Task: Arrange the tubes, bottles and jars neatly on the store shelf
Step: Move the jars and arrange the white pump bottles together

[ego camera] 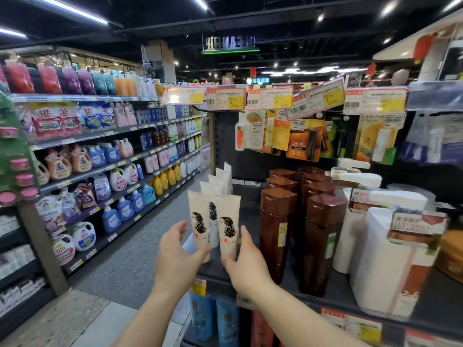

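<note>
now right hand (pixel 246 266) pinches a smooth cream tube (pixel 227 226); left hand (pixel 175 256) fingers spread, touching another.

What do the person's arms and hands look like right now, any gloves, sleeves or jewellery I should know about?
Both are bare. The left hand and the right hand wear no gloves, and no rings show on the fingers in view. Both forearms are uncovered down to the bottom edge of the picture, with no sleeve cuff in sight. No watch, bracelet or band shows at either wrist. Nails look short and unpainted, though the picture is a little soft.
</note>
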The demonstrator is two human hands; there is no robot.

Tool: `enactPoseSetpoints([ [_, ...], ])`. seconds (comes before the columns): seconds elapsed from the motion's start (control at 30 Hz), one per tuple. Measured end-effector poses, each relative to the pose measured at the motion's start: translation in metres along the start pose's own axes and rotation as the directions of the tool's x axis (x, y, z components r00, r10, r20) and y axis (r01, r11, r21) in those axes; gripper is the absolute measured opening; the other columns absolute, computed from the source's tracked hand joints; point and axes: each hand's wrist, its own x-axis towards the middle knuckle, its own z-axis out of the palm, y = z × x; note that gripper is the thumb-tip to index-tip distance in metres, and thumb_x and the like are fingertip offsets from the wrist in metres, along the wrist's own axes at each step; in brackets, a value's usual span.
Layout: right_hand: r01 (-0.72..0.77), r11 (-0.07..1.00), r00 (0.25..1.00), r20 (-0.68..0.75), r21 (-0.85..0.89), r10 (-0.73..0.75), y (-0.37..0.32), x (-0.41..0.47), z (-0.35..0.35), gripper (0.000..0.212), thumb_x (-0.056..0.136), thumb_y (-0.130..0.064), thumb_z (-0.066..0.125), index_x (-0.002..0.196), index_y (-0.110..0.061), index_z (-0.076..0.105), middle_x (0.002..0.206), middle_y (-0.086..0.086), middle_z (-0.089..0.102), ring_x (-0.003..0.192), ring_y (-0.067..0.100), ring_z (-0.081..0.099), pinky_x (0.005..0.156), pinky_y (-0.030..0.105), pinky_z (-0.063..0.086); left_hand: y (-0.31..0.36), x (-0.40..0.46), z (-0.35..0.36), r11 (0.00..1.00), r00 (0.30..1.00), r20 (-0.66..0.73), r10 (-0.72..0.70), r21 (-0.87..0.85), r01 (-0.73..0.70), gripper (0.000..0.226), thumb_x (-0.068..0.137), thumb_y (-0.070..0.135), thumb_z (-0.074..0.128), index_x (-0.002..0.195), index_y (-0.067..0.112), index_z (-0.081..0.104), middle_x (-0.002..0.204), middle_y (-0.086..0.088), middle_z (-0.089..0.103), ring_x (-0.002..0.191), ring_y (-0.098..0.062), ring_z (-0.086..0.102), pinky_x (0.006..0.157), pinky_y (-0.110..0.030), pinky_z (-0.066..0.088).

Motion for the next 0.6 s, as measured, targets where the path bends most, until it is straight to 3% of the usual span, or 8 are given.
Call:
enactPoseSetpoints([
  [0.07,0.031,0.998,1.0,0.005,0.046,-0.031,-0.004,-0.009,-0.011,0.082,0.091,-0.021,0.061,0.153,-0.025,0.007,0.146,-0.006,0.042,0.132,0.012,0.043,0.109,0.028,0.035,0.01,-0.008,-0.006,0.998,0.997,-0.044,0.058,-0.013,-0.058,0.077,0.071,0.029,0.084,0.137,0.017,0.046,0.13,0.0,0.052,0.118,-0.015,0.05,0.096,-0.029,0.04],
  [0.2,0.104,0.976,0.994,0.004,0.193,-0.107,-0.011,-0.036,-0.04,0.073,0.091,-0.018,0.063,0.15,-0.028,0.022,0.141,-0.008,0.047,0.128,0.004,0.044,0.107,0.022,0.036,0.038,-0.029,-0.011,0.985,0.987,-0.058,0.152,-0.069,-0.156,0.064,0.072,0.029,0.083,0.128,0.025,0.051,0.118,0.007,0.055,0.108,-0.009,0.053,0.09,-0.024,0.04],
  [0.37,0.172,0.964,0.985,-0.055,0.202,-0.164,-0.004,-0.077,-0.093,0.044,0.089,-0.021,0.065,0.127,-0.038,0.05,0.112,-0.018,0.059,0.101,-0.004,0.058,0.085,0.009,0.047,0.082,-0.065,0.006,0.955,0.975,0.023,0.221,-0.21,-0.211,0.048,0.073,0.029,0.081,0.109,0.041,0.053,0.11,0.013,0.059,0.103,0.0,0.056,0.088,-0.025,0.046],
  [0.5,0.163,0.958,0.981,-0.139,0.237,-0.133,0.022,-0.109,-0.146,0.025,0.085,-0.021,0.069,0.101,-0.039,0.061,0.095,-0.013,0.066,0.083,-0.001,0.064,0.079,0.02,0.053,0.12,-0.097,0.044,0.928,0.958,0.111,0.264,-0.301,-0.22,0.045,0.073,0.021,0.081,0.099,0.046,0.055,0.106,0.015,0.063,0.101,0.001,0.06,0.09,-0.027,0.049],
  [0.6,0.132,0.963,0.98,-0.179,0.235,-0.091,0.051,-0.133,-0.195,0.024,0.083,-0.02,0.072,0.095,-0.038,0.062,0.089,-0.009,0.068,0.077,-0.001,0.063,0.073,0.019,0.052,0.146,-0.125,0.084,0.923,0.947,0.165,0.277,-0.32,-0.214,0.045,0.073,0.021,0.083,0.1,0.047,0.058,0.106,0.018,0.065,0.102,0.004,0.06,0.091,-0.029,0.05],
])
